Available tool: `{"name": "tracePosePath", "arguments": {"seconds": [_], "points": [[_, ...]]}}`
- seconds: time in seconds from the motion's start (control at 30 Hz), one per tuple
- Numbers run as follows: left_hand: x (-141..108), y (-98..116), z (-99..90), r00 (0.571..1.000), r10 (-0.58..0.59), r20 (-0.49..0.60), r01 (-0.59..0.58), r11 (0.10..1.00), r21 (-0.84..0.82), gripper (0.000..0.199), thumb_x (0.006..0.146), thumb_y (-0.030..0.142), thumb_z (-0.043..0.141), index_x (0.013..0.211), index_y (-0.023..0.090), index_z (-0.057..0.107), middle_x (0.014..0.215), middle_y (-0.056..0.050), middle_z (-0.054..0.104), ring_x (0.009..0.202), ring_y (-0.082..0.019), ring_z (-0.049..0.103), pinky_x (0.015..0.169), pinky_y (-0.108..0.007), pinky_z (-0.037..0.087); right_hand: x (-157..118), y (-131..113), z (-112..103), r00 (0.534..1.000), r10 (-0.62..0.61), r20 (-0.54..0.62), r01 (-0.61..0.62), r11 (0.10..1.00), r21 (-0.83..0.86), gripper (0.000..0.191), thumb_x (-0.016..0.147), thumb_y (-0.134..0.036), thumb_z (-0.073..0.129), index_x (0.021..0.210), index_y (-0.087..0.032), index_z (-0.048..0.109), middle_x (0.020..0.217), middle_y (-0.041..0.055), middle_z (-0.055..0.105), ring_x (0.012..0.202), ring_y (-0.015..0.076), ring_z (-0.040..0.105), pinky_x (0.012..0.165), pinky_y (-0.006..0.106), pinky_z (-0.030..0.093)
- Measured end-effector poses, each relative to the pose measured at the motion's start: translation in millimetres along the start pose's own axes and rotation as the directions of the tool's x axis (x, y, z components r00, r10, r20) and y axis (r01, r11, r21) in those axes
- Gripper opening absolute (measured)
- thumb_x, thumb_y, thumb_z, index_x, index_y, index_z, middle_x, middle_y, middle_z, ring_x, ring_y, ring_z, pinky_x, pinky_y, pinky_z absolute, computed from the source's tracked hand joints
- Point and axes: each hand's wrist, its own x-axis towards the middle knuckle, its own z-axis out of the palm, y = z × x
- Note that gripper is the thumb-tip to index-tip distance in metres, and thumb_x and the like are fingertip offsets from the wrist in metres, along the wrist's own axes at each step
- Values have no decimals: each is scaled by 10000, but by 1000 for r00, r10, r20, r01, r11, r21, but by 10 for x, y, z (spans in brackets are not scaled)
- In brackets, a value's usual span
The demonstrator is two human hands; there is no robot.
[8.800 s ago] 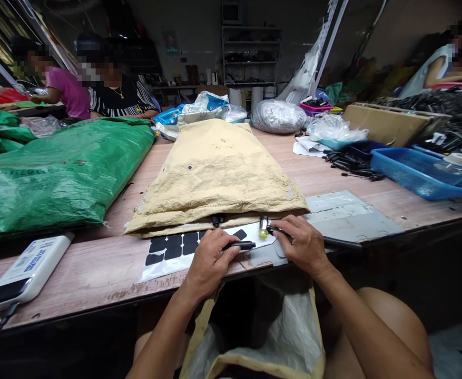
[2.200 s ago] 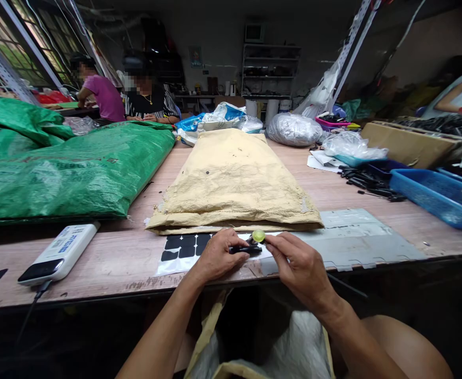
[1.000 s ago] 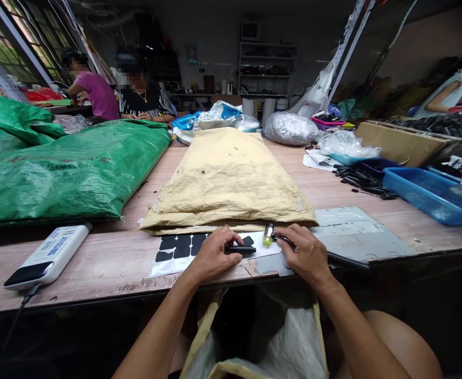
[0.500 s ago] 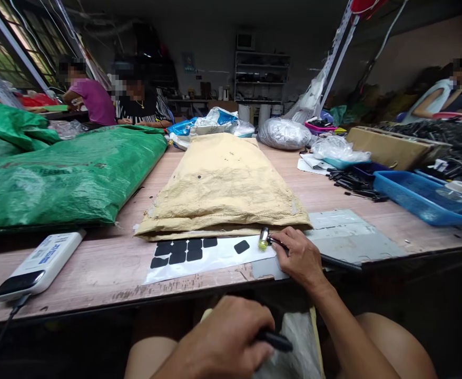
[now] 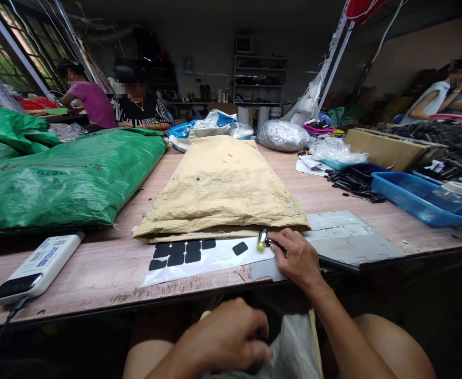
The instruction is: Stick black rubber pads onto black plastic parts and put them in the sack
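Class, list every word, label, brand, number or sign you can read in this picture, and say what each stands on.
None can be read with certainty.
Green woven plastic sack: printed marks, too faint to read.
White box-shaped device with a black panel: blue lettering, too blurred to read.
Blue-and-white plastic bag: any print is too small to tell.

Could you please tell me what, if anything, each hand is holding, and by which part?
The right hand holds the hammer by its black handle, near the head. Nothing shows in the blurred left hand.
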Motion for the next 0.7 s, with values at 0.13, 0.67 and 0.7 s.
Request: {"name": "tracePosePath", "arguments": {"seconds": [0.13,0.67,0.7], "points": [[142,-113,-682,937,-27,-348,20,1000,-22,260,918,372,558,981,217,758,814,-7,736,712,-154,630,621,-235,419,-1,-3,7,1000,0,1,0,1000,1,216,898,-222,589,1072,-254,713,938,25,655,899,204,559,814,332,435],[790,-621,-1363,666,-98,-739,381,897,224,367,929,307,509,1236,296,707,1131,-67,710,1054,-241,665,895,-323,520,6,-7,-7,1000,20,4,-21,1000,8,204,904,-236,594,1067,-263,714,947,18,651,906,200,557,819,323,430],[832,-611,-1351,675,-115,-728,400,887,230,346,940,339,488,1182,295,732,1105,-70,718,1043,-246,671,886,-329,524,6,-8,-8,1000,19,5,-20,1000,9,202,904,-236,594,1063,-262,715,946,19,651,905,200,556,819,323,431]]}}
